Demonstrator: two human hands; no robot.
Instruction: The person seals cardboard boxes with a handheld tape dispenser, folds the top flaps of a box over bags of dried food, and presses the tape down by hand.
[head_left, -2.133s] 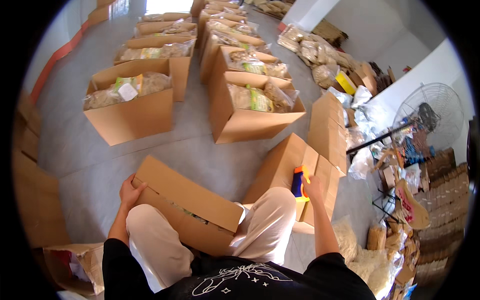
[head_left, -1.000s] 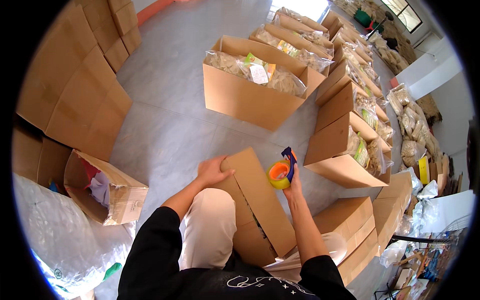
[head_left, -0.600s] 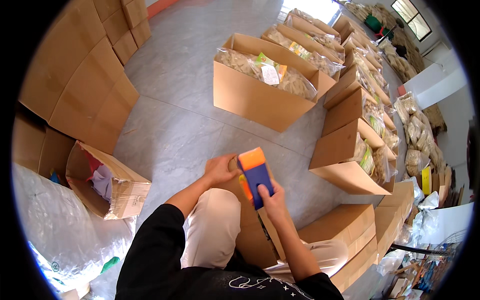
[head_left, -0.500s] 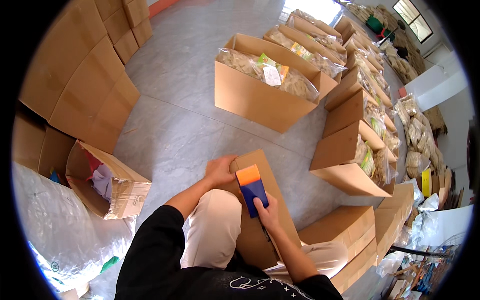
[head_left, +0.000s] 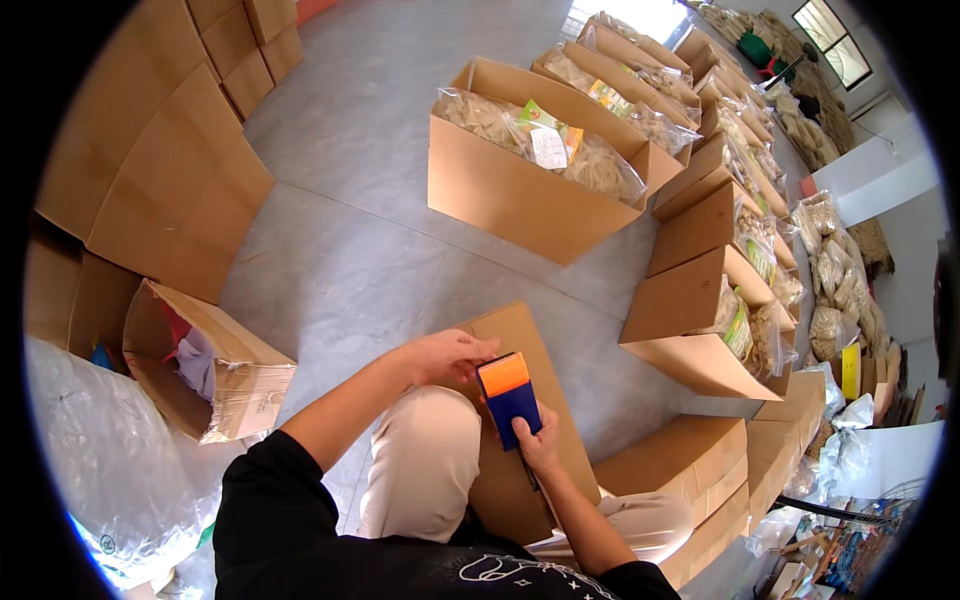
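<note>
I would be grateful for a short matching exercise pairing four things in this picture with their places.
1. Tape dispenser
2. Left hand
3. Lilac material
4. White slip

A. On bags in an open box
B. Inside the worn carton at left
C. In the right hand
D. Beside the dispenser's orange end

Pairs: 1-C, 2-D, 3-B, 4-A

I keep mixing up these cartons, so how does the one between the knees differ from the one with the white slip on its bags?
The knee carton has its top flaps folded over; the slip carton gapes open, showing bags. The knee carton sits under a tape dispenser; the slip carton stands out on the floor. Both are brown cardboard.
</note>
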